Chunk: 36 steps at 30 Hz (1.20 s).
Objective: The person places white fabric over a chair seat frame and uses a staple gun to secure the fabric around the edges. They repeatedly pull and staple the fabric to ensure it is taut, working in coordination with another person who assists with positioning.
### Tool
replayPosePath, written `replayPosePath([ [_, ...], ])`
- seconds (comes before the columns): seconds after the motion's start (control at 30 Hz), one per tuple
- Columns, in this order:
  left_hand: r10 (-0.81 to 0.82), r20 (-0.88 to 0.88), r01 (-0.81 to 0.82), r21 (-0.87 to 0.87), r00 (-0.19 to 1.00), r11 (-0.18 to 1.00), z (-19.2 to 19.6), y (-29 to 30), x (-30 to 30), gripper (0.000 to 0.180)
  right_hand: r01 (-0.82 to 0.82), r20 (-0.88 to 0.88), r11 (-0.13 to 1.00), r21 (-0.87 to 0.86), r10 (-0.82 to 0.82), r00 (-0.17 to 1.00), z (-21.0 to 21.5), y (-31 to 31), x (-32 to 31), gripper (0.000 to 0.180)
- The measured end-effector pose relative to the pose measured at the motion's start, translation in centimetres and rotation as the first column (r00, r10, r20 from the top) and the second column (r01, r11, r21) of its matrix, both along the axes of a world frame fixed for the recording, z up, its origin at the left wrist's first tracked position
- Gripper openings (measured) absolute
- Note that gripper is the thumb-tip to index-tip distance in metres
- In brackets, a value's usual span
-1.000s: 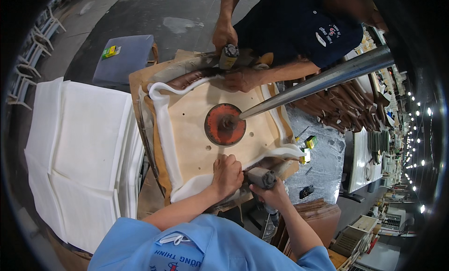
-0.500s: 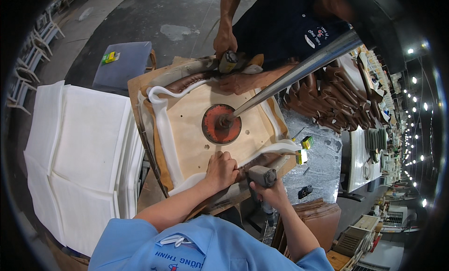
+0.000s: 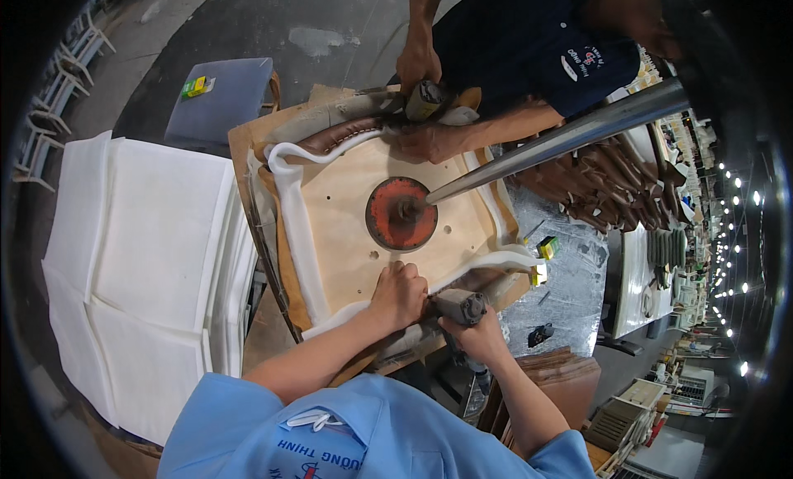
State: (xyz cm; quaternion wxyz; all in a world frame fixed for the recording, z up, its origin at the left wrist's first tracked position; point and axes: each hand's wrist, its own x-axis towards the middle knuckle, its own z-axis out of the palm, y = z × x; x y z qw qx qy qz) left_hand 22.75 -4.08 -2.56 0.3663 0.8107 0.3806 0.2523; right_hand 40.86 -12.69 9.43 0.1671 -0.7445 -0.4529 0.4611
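Observation:
A pale plywood seat panel (image 3: 339,231) lies under a round red press disc (image 3: 384,219) on a metal rod (image 3: 570,144). White foam (image 3: 291,223) and a brown leather cover (image 3: 334,140) surround it. At the near edge my left hand (image 3: 399,297) is closed, knuckles up, on the cover's edge; its fingertips are hidden. Just right of it, my right hand (image 3: 481,334) grips a grey staple gun (image 3: 462,305), nose at the panel's near edge. Across the panel, a co-worker's hand (image 3: 420,66) holds another staple gun (image 3: 424,101); their other hand (image 3: 434,142) presses the far edge.
White foam sheets (image 3: 165,231) are stacked at the left. A plastic-wrapped table (image 3: 566,264) on the right bears small yellow-green boxes (image 3: 548,248) and a pile of brown leather covers (image 3: 603,177). Brown sheets (image 3: 553,388) stand near my right forearm. A blue-grey stool (image 3: 219,107) sits far left.
The panel and press appear slightly further right in the picture as the view shifts. My right hand and staple gun have come slightly closer to my left hand, which keeps its place at the near edge.

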Motion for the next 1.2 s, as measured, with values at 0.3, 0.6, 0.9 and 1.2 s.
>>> replayPosePath([
  [0.3, -0.193, -0.033, 0.195, 0.05, 0.981, 0.98, -0.4, 2.2, 0.3, 0.008, 0.159, -0.125, 0.978, -0.137, -0.176, 0.976, 2.4, -0.5, -1.0, 0.043],
  [0.6, -0.164, 0.078, 0.148, 0.183, 0.983, 0.972, -1.6, 1.9, 0.3, 0.008, 0.154, -0.091, 0.981, -0.121, -0.165, 0.982, 0.8, -0.4, -2.3, 0.043],
  [0.9, -0.345, -0.235, 0.378, 0.113, 0.909, 0.919, -0.8, 4.4, 1.3, 0.006, 0.205, -0.134, 0.972, -0.119, -0.22, 0.966, 1.8, -1.3, -3.0, 0.039],
  [1.2, -0.436, -0.113, 0.38, -0.33, 0.893, 0.864, 0.9, 7.7, 0.8, 0.015, 0.131, -0.105, 0.99, -0.046, -0.135, 0.985, 0.5, -1.1, -3.2, 0.04],
])
